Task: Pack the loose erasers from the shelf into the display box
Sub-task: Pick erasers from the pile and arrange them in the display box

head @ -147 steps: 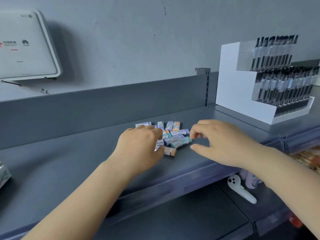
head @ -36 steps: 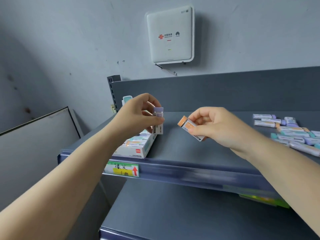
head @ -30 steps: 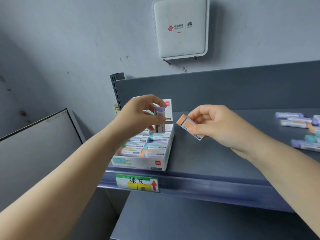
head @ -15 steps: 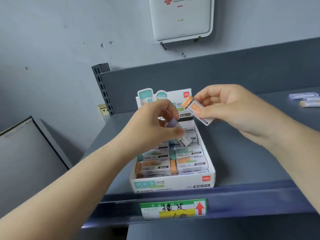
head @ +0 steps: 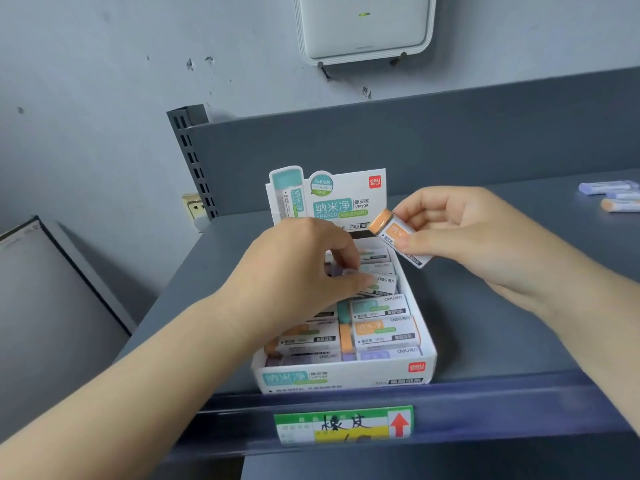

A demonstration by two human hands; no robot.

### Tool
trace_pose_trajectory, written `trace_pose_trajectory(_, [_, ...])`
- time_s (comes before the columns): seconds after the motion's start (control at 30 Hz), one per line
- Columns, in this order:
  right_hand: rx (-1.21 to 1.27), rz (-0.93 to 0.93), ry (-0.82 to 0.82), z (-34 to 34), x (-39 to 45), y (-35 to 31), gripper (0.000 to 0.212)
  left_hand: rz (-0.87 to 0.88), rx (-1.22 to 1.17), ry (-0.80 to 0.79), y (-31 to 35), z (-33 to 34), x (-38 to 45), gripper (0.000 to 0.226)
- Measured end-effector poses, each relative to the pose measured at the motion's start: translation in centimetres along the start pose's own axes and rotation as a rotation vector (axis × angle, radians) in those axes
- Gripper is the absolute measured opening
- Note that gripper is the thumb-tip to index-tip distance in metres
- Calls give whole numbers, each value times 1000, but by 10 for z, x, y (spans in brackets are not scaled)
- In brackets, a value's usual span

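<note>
A white display box (head: 346, 377) of erasers stands at the shelf's front edge, its printed back card (head: 341, 199) upright. My left hand (head: 298, 271) reaches down into the box's rear half and pinches a purple eraser (head: 335, 270) among the packed ones; most of it is hidden by my fingers. My right hand (head: 460, 237) hovers over the box's right rear corner and pinches an orange eraser (head: 398, 239) in a white sleeve, tilted. A few loose erasers (head: 613, 195) lie on the shelf at the far right.
The grey shelf (head: 485, 323) has a raised back panel and a front rail with a green-yellow price label (head: 344, 424). A white router box (head: 363, 26) hangs on the wall above. A grey board (head: 41, 306) leans at the left, below shelf level.
My left hand has lowered the purple eraser deeper into the box. My right hand stays above the box with the orange eraser. The view has moved closer to the box.
</note>
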State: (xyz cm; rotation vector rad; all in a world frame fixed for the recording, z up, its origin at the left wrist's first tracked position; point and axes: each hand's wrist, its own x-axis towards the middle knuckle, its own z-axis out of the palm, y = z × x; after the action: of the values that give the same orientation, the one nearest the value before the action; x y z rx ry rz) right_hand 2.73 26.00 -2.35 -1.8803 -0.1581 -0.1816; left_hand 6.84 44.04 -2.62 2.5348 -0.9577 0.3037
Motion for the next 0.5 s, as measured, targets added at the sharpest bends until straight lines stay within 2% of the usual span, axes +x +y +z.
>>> trace_pose_trajectory(0.3, [-2, 4, -12, 1, -2, -1, 14, -24, 47, -53, 4, 1, 2, 24])
trace_pose_trajectory(0.5, [-20, 6, -5, 2, -3, 1, 14, 4, 77, -95, 4, 3, 2, 19])
